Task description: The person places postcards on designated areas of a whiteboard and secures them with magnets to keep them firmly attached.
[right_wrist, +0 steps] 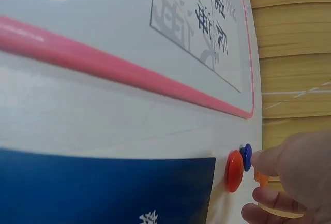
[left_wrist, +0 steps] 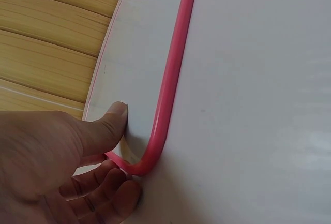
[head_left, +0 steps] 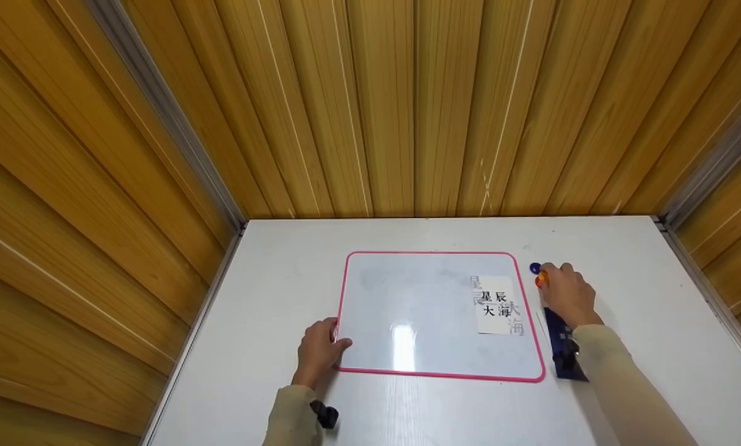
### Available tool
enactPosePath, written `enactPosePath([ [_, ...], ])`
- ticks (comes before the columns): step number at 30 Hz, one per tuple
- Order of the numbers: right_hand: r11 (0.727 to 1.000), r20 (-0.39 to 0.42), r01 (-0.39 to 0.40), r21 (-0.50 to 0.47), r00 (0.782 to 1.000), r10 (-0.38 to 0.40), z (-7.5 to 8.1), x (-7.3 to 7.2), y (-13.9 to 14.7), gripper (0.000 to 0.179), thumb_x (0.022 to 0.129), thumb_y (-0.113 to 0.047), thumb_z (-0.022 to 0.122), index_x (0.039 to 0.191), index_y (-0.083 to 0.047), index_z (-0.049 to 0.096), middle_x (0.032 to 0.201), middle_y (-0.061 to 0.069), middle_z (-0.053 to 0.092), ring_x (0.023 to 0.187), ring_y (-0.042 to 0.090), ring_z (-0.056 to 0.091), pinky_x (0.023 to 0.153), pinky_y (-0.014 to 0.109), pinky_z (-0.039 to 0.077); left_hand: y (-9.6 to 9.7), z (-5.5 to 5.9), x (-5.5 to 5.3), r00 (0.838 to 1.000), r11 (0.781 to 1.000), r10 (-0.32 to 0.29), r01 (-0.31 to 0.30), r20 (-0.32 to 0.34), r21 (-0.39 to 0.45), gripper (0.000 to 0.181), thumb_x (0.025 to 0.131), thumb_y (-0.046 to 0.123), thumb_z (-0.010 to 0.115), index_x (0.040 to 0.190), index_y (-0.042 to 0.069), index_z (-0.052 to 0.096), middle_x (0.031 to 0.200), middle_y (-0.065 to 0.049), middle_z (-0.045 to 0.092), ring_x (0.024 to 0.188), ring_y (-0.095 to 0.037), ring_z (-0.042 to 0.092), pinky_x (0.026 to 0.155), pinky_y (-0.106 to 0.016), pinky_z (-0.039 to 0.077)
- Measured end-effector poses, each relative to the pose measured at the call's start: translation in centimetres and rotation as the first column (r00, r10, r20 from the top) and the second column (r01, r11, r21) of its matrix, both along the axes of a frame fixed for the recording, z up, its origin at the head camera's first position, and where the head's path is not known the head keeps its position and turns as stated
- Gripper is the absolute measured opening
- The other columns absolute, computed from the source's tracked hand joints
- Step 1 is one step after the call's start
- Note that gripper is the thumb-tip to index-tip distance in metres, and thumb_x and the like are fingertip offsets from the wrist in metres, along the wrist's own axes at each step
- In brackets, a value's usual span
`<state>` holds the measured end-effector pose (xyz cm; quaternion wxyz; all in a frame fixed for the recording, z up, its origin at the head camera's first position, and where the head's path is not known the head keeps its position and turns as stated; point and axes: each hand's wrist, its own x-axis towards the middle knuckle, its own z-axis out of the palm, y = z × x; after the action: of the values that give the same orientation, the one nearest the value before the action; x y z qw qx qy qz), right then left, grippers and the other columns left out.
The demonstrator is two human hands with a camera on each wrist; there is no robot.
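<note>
The flat, shiny whiteboard w/ a pink rim (head_left: 407,291) lay on the white surface (head_left: 271,279). The L hand (head_left: 320,350) gripped it near the bottom-left corner: thumb on top, fingers bent at the edge. The R hand (head_left: 569,294) was just past the board's right side, thumb & fingers curled in close on a small orange plastic-looking piece (right_wrist: 261,178). A round red button (right_wrist: 234,171) & a round blue button (right_wrist: 247,157) sat just beside it. A dark blue card w/ white writing (right_wrist: 103,193) lay near, partly under the arm.

The board was prob. light & stiff but slick on its face, so the rim looked like the best spot to hold. The orange piece was prob. hard, light & easy to drop; a pinch at its sides seemed right.

The L wrist view showed the bent fingers by the corner, mostly hidden in the head view. The R wrist view showed the red button's face; the head view showed only a bit. Only the head view had the whole board, incl. the white sheet w/ black writing (head_left: 495,325). Couldn't tell if that was stuck down.
</note>
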<state>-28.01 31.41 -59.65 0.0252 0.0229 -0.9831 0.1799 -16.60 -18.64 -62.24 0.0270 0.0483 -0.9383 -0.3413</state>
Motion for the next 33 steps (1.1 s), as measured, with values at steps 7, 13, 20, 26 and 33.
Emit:
enactPosePath([
  [7,1.0,-0.05,-0.019,0.009,0.999,0.02,0.1,-0.1,-0.9,0.042,0.1,-0.016,0.065,0.136,0.004,0.056,0.114,0.034,0.055,0.092,0.048,0.06,0.074,0.065,0.05,0.1,0.0,0.0,1.0,1.0,0.008,-0.008,0.012,0.008,0.049,0.084,0.016,0.086,0.127,0.001,0.068,0.082,-0.003,0.058,0.075,-0.018,0.05,0.067,-0.037,0.043],
  [13,1.0,-0.063,-0.026,-0.008,0.998,0.026,0.3,-0.4,-1.8,0.04,0.099,-0.014,0.067,0.134,0.004,0.058,0.112,0.032,0.057,0.09,0.045,0.06,0.074,0.062,0.05,0.1,0.2,-0.1,1.0,1.0,0.011,-0.011,0.015,0.015,0.046,0.084,0.015,0.086,0.124,0.001,0.069,0.081,-0.003,0.057,0.074,-0.019,0.051,0.066,-0.037,0.044],
  [20,0.999,-0.074,-0.041,-0.009,0.996,0.041,0.4,-0.5,-2.8,0.038,0.099,-0.014,0.066,0.132,0.004,0.06,0.111,0.03,0.058,0.093,0.047,0.061,0.074,0.061,0.05,0.1,-0.2,-0.1,1.0,1.0,0.016,-0.016,0.013,0.012,0.046,0.084,0.017,0.086,0.125,0.004,0.069,0.081,-0.002,0.056,0.076,-0.019,0.049,0.068,-0.037,0.042],
  [26,0.999,-0.041,-0.035,-0.005,0.999,0.035,0.4,-0.7,-3.6,0.041,0.1,-0.014,0.065,0.135,0.004,0.058,0.115,0.029,0.059,0.097,0.045,0.06,0.08,0.062,0.049,0.1,-0.3,-0.1,1.0,0.999,0.021,-0.022,0.02,0.025,0.046,0.085,0.018,0.085,0.126,0.004,0.069,0.084,-0.002,0.058,0.077,-0.019,0.05,0.07,-0.037,0.043],
  [33,0.999,-0.042,-0.044,-0.015,0.998,0.044,0.2,-0.9,-4.4,0.042,0.099,-0.012,0.067,0.137,0.004,0.058,0.115,0.03,0.059,0.097,0.046,0.061,0.082,0.063,0.049,0.0,-0.2,0.0,1.0,0.999,0.017,-0.018,0.019,0.038,0.048,0.085,0.017,0.085,0.128,0.003,0.068,0.082,-0.002,0.057,0.076,-0.019,0.05,0.067,-0.036,0.042],
])
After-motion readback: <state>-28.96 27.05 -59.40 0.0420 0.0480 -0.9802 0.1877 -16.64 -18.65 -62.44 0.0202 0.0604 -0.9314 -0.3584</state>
